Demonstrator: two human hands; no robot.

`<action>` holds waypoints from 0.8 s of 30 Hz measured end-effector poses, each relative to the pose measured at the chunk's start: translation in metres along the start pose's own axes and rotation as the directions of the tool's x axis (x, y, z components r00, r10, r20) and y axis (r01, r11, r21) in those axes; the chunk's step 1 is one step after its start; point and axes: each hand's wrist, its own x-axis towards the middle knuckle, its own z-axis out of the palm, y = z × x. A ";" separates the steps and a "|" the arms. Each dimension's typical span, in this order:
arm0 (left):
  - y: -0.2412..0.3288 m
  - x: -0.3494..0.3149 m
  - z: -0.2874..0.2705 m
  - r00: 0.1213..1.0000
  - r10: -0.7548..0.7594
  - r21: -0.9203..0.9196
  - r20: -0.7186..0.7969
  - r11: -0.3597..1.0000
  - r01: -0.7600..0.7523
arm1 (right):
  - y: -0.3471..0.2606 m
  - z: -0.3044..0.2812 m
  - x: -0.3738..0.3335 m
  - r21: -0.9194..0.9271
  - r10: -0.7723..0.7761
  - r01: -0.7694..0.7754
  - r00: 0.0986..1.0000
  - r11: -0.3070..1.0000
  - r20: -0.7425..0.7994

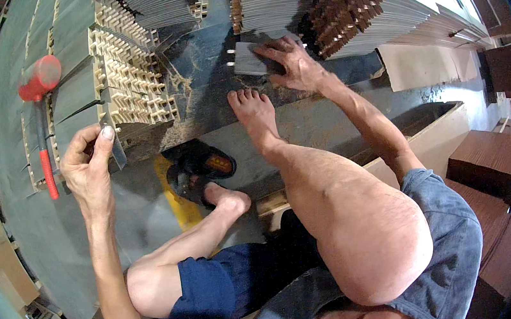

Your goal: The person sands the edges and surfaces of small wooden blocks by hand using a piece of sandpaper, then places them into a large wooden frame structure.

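- From the head view, I see the left hand (87, 165) raised beside the pale-ended stack (131, 72), thumb and fingers pinching a thin grey strip (118, 153) that hangs down from the thumb.
- Over on the other side, the right hand (298, 68) reaches past the knee, its fingers spread over a grey panel (247, 61) that shows small white tabs at its left end; whether it grips the panel or only presses on it, I cannot tell.
- That panel sits just beyond the toes of a bare foot (254, 113), between the pale-ended stack and a brown-ended stack (348, 4).
- A mallet (40, 123) with a red head lies on grey panels, beyond the left hand.
- The other foot is in a dark slipper (185, 185), near a yellow floor stripe (178, 202).
- Brown boxes (484, 158) stand at the right.
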 end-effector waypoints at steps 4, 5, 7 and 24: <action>-0.007 0.002 -0.001 1.000 0.014 0.010 0.015 1.000 -0.014 | 0.019 -0.003 0.004 -0.135 0.090 -0.077 0.991 0.988 0.099; -0.007 0.003 0.000 1.000 0.023 0.006 0.018 1.000 -0.023 | 0.026 0.001 0.006 -0.161 0.063 -0.046 0.993 0.986 0.100; -0.007 0.003 0.001 0.999 0.013 -0.005 0.032 1.000 -0.013 | 0.035 0.007 0.009 -0.149 0.037 -0.023 0.995 0.989 0.092; -0.007 0.001 0.000 0.999 -0.012 0.017 0.038 1.000 0.011 | 0.047 0.016 0.012 -0.102 -0.002 0.001 1.000 0.995 -0.017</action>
